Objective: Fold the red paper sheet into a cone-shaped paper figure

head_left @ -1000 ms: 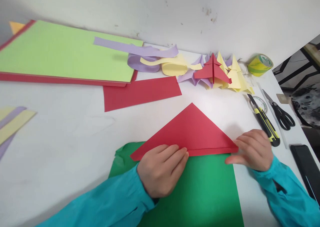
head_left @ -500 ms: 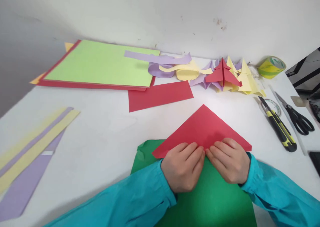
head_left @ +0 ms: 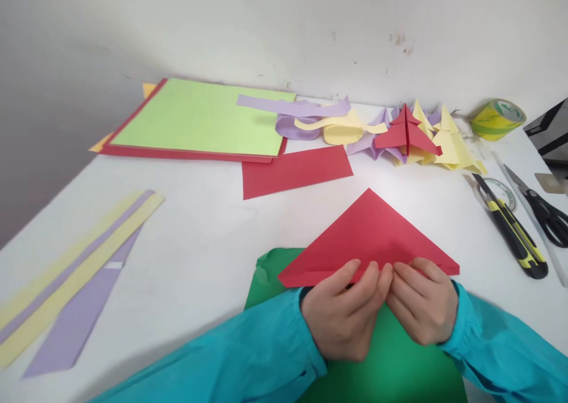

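The yellow-and-green tape roll [head_left: 497, 119] at the desk's far right corner has print on its inner ring, but it is too small to read. I see no other writing.

The scissors [head_left: 548, 213] run off the right edge of the view, so only part of the handles shows. Beside them lies a black-and-yellow knife [head_left: 510, 231], its tip over a clear tape ring [head_left: 506, 191]. The green sheet [head_left: 273, 273] at the near edge is mostly covered by teal sleeves and both hands. The thumbs are largely out of sight.

The red triangle [head_left: 368, 234] lies flat on the desk near the front edge. Its point faces the wall and its long edge overlaps the green sheet. The left hand [head_left: 346, 317] and right hand [head_left: 423, 308] meet knuckle to knuckle at the middle of that long edge. The grip of each is narrow, fingertips closed on the red paper's edge. The rest of the triangle lies beyond the fingers, spreading away on either side.

Further back are a red strip [head_left: 295, 169], a light green sheet [head_left: 199, 116] on a red one, curled purple and yellow offcuts [head_left: 319, 122], and folded paper shapes [head_left: 408, 134] along the wall. Long strips [head_left: 75, 261] lie at the left edge.
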`<state>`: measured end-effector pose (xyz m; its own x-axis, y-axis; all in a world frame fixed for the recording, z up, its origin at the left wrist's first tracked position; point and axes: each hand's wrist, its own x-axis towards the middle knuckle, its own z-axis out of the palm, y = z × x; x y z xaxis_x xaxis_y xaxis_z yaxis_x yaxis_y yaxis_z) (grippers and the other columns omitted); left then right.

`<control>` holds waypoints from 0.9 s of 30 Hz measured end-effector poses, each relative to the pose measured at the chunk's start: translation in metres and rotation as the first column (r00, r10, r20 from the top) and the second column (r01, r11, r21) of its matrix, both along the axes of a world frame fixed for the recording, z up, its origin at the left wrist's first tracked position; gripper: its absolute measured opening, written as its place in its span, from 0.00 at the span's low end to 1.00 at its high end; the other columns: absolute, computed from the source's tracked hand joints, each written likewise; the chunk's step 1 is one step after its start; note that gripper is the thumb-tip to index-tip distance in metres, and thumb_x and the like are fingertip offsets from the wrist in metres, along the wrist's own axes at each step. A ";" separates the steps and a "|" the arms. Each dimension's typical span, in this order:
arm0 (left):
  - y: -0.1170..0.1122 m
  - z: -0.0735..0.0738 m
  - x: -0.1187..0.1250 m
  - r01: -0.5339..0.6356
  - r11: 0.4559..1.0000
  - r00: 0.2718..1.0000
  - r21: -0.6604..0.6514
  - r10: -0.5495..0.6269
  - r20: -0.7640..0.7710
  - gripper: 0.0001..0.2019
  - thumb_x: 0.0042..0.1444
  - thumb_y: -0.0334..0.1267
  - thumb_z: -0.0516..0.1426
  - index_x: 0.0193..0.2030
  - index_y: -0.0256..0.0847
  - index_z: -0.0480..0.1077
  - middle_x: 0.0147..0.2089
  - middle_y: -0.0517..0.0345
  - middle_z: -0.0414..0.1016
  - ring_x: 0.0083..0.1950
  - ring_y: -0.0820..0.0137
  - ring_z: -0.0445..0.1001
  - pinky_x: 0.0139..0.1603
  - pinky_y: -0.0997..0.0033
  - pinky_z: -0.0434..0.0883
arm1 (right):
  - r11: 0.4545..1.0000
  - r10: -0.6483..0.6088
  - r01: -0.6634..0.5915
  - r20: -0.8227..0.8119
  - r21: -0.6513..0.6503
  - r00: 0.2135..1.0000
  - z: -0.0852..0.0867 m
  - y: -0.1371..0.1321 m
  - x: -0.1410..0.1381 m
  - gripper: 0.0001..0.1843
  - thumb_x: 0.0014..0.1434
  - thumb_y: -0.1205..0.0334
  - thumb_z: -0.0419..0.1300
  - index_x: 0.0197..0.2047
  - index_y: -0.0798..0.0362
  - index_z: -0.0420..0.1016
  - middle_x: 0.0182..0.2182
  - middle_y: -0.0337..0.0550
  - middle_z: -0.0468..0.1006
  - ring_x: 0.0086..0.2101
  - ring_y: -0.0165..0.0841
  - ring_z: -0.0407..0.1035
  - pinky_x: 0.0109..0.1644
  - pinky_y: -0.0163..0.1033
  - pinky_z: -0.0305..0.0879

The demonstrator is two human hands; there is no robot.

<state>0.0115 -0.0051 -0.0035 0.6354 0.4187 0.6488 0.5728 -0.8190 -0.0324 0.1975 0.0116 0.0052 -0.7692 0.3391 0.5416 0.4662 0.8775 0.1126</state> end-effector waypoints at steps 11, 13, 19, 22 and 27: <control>0.008 0.000 -0.022 -0.045 0.998 0.999 0.034 0.045 0.020 0.16 0.58 0.26 0.45 0.41 0.37 0.74 0.53 0.59 0.74 0.55 0.70 0.67 0.53 0.66 0.63 | 0.998 -0.055 0.055 0.044 0.016 0.998 0.001 0.006 0.012 0.09 0.59 0.72 0.54 0.30 0.57 0.74 0.27 0.42 0.76 0.34 0.36 0.67 0.36 0.45 0.56; 0.011 0.004 -0.028 -0.088 0.996 0.996 0.003 0.088 0.000 0.13 0.58 0.25 0.48 0.41 0.37 0.73 0.51 0.61 0.75 0.54 0.69 0.68 0.52 0.65 0.63 | 0.994 -0.106 0.105 0.028 0.037 0.994 -0.001 0.009 0.017 0.07 0.57 0.72 0.57 0.29 0.56 0.73 0.26 0.41 0.76 0.34 0.35 0.67 0.35 0.44 0.56; 0.017 0.006 -0.042 -0.092 0.996 0.995 -0.006 0.092 0.029 0.11 0.56 0.23 0.52 0.38 0.40 0.72 0.47 0.65 0.78 0.52 0.70 0.70 0.52 0.65 0.64 | 0.991 -0.124 0.123 0.017 0.061 0.992 -0.002 0.013 0.026 0.05 0.55 0.72 0.60 0.29 0.56 0.72 0.26 0.39 0.76 0.33 0.34 0.67 0.35 0.43 0.56; 0.021 0.003 -0.049 -0.094 0.995 0.995 0.019 0.093 0.032 0.10 0.56 0.23 0.53 0.38 0.38 0.72 0.46 0.64 0.78 0.51 0.69 0.71 0.51 0.64 0.65 | 0.986 -0.146 0.147 -0.017 0.080 0.989 -0.001 0.014 0.028 0.05 0.54 0.73 0.61 0.29 0.56 0.71 0.25 0.38 0.76 0.33 0.34 0.68 0.35 0.43 0.56; 0.031 0.005 -0.058 -0.122 0.991 0.991 0.061 0.119 0.056 0.07 0.52 0.23 0.60 0.35 0.38 0.71 0.40 0.62 0.80 0.44 0.67 0.75 0.46 0.62 0.68 | 0.979 -0.175 0.175 -0.006 0.102 0.985 -0.001 0.018 0.029 0.07 0.52 0.73 0.64 0.28 0.53 0.71 0.25 0.36 0.76 0.32 0.34 0.67 0.33 0.42 0.57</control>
